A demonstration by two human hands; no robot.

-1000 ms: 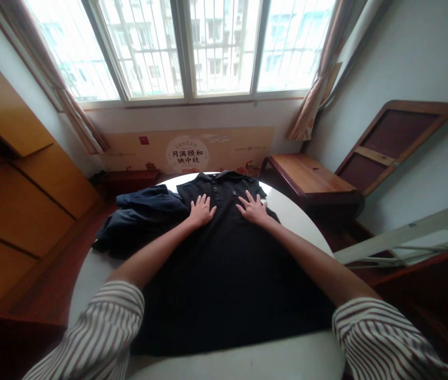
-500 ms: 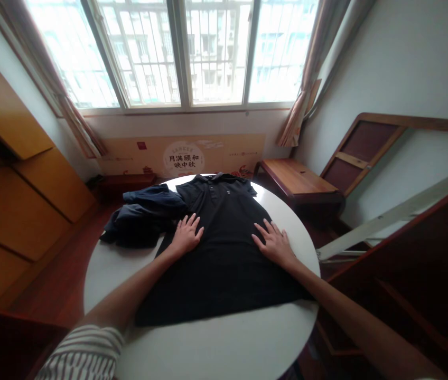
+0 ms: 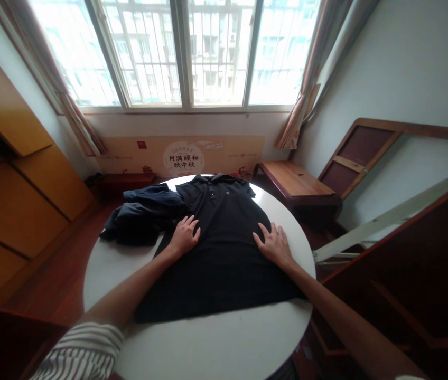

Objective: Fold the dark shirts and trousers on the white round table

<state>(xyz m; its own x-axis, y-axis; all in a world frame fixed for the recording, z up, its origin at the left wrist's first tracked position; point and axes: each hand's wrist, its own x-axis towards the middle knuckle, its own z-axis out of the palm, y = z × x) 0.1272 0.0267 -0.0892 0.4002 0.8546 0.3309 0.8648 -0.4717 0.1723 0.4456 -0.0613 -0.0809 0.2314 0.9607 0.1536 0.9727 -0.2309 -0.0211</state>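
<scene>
A black polo shirt (image 3: 220,264) lies spread front side up on a round white table (image 3: 216,343), its collar toward the window and its hem toward me. My left hand (image 3: 185,235) rests on the shirt's left side with fingers stretched out. On the right side edge of the shirt lies my right hand (image 3: 274,243), palm down, fingers apart. Neither hand grips the cloth. A crumpled heap of dark navy and black clothes (image 3: 145,216) sits on the table just beyond my left hand, touching the shirt's left sleeve.
A low wooden side table (image 3: 297,179) stands beyond the table at the right. Orange-brown cabinets (image 3: 34,211) line the left. A slanted pale bar (image 3: 390,221) and dark red wooden panel (image 3: 414,290) are close on the right. The barred window (image 3: 184,53) is ahead.
My right hand's fingers have drawn slightly closer together, and my left hand has shifted a little to the left. The shirt still lies spread.
</scene>
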